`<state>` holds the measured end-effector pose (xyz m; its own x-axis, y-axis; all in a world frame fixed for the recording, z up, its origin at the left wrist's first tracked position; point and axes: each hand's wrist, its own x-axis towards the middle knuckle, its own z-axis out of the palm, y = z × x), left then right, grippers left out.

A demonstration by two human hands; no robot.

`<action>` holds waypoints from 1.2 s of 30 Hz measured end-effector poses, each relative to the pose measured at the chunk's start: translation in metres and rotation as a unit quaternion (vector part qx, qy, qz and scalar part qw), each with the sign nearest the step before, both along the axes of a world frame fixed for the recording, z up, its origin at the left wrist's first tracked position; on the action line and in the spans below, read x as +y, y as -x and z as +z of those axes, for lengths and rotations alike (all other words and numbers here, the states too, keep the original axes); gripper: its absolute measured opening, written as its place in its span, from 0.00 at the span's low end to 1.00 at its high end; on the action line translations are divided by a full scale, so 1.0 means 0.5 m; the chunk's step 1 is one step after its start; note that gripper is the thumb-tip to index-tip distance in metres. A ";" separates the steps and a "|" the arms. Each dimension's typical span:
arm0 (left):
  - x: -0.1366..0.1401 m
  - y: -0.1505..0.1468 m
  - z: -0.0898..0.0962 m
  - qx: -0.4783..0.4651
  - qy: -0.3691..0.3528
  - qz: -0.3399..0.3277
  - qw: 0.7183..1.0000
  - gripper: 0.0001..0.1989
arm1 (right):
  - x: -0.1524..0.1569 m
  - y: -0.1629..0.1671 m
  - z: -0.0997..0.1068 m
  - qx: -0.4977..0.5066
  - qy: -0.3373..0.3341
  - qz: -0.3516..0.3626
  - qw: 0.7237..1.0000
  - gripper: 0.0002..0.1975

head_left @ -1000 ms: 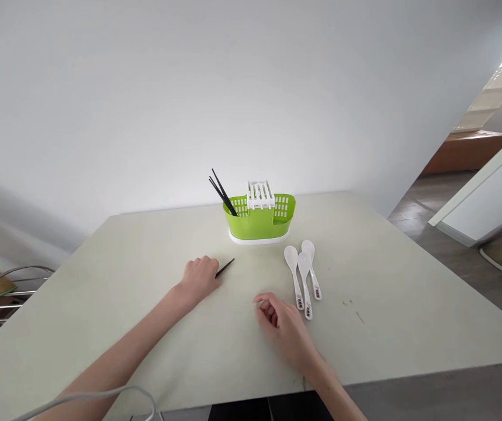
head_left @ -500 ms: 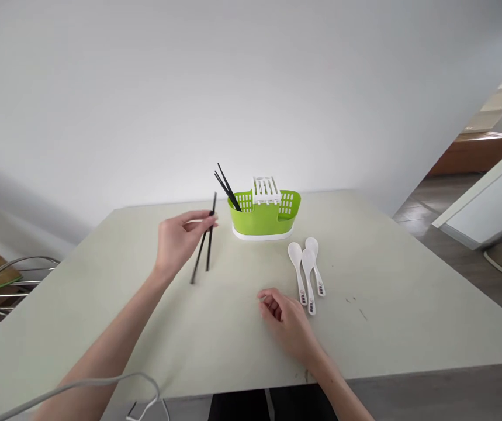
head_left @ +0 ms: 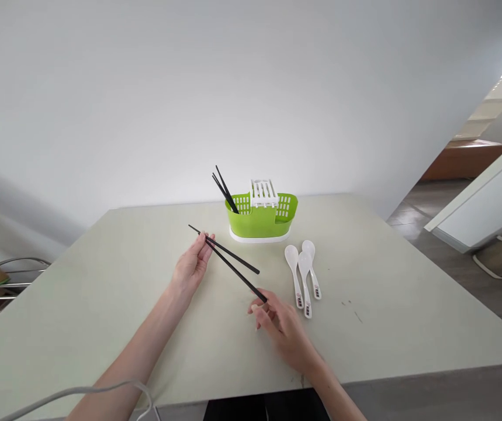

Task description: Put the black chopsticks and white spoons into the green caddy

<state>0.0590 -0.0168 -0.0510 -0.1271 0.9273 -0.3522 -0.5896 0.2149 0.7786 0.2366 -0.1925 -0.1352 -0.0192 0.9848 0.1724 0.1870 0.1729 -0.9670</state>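
My left hand (head_left: 193, 262) pinches a pair of black chopsticks (head_left: 232, 269) near their thin ends. The two sticks slant down to the right and spread apart into a narrow V. The thick end of the lower stick reaches the fingers of my right hand (head_left: 279, 327). That hand's thumb and index finger are parted around the end; I see no firm grip. Just right of it, white spoons (head_left: 304, 269) lie together on the table. Behind the hands stands a green cutlery basket (head_left: 257, 225), with more black chopsticks (head_left: 225, 190) leaning in its left compartment.
A white slotted piece (head_left: 263, 192) sits across the basket's middle. The pale table (head_left: 101, 292) meets a white wall (head_left: 251, 88). A grey cable (head_left: 79, 390) crosses by my left forearm. At the left edge is a metal rack (head_left: 9, 286).
My left hand has moved right and turned the chopsticks from steep to slanting down rightward. My right hand's fingers have spread and now meet one stick's end. The view has shifted slightly.
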 end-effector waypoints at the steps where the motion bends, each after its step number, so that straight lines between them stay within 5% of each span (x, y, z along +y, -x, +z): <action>1: 0.001 0.001 -0.006 -0.007 0.004 0.003 1.000 0.08 | -0.001 0.001 0.001 -0.009 -0.007 -0.006 1.000 0.17; 17: -0.017 -0.007 -0.048 -0.043 0.053 -0.057 0.996 0.06 | -0.002 0.000 -0.005 -0.047 -0.016 -0.077 0.996 0.20; 36: -0.028 0.005 -0.103 -0.069 0.004 -0.128 0.989 0.07 | -0.002 -0.006 -0.011 -0.029 0.043 -0.072 0.996 0.22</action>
